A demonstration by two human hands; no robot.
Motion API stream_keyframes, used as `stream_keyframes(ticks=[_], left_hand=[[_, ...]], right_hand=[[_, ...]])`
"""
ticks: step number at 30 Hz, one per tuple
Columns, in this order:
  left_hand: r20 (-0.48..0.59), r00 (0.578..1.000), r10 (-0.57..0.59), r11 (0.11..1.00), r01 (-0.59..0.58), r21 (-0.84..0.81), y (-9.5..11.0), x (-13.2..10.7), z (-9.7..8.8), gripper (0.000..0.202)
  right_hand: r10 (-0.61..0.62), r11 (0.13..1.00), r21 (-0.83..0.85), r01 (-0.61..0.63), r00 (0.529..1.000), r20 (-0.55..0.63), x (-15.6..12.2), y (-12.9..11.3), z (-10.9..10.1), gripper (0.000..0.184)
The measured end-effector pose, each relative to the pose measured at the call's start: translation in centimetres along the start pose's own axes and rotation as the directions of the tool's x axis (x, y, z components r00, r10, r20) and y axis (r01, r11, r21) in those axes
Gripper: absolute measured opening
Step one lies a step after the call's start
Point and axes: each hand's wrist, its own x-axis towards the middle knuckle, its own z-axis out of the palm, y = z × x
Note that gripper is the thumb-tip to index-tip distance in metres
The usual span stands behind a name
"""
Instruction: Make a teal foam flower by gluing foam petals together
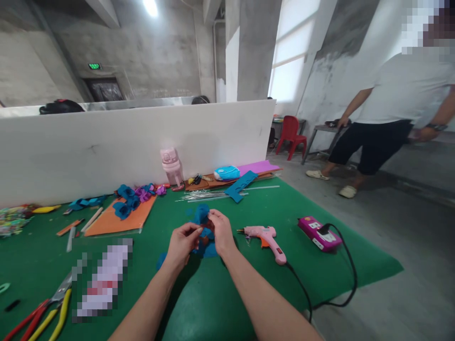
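Note:
Over the middle of the green table, my left hand (185, 242) and my right hand (221, 232) meet around a blue felt flower (202, 214). Both hands are closed, with fingertips pinching its lower part; the exact grip is partly hidden by the fingers. Beneath them lie more blue felt pieces (209, 250), and another blue scrap sits left of my left wrist. A pink hot glue gun (263, 237) rests on its side to the right of my right hand, its nozzle pointing left.
A purple power strip (319, 233) with a black cord lies at the right. Pliers (53, 303) are front left. An orange sheet (121, 218) bears finished-looking blue and purple flowers (133, 199). Behind stand a pink bottle-like object (171, 166) and a white partition (135, 137). A person (384, 104) stands at right.

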Motion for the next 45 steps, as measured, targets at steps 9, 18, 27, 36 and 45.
stream_keyframes(ticks=[9, 18, 27, 36, 45], left_hand=[[-0.006, 1.0, 0.0, 1.0, 0.0, -0.023, -0.1, 0.1, 0.0, 0.024], [-0.028, 1.0, -0.002, 0.999, 0.0, -0.048, -0.2, 0.2, -0.1, 0.026], [-0.058, 0.997, -0.046, 0.982, 0.034, -0.187, -0.5, 0.4, -0.4, 0.031], [-0.057, 0.997, -0.059, 0.976, 0.046, -0.212, -0.7, 0.5, -0.2, 0.033], [-0.036, 0.999, -0.032, 0.982, 0.025, -0.188, -0.7, 0.3, 0.1, 0.029]], right_hand=[[0.05, 0.998, 0.036, -0.052, 0.998, 0.047, -0.2, -0.3, 0.2, 0.012], [0.056, 0.998, -0.02, -0.054, 0.993, 0.107, -0.6, -0.3, 0.2, 0.008], [0.048, 0.994, -0.104, -0.03, 0.983, 0.179, -0.5, 0.2, 0.4, 0.022], [0.063, 0.991, -0.13, -0.037, 0.977, 0.204, -0.5, 0.8, 0.2, 0.028], [0.052, 0.984, -0.176, -0.029, 0.991, 0.125, -0.5, 0.7, 0.0, 0.03]])
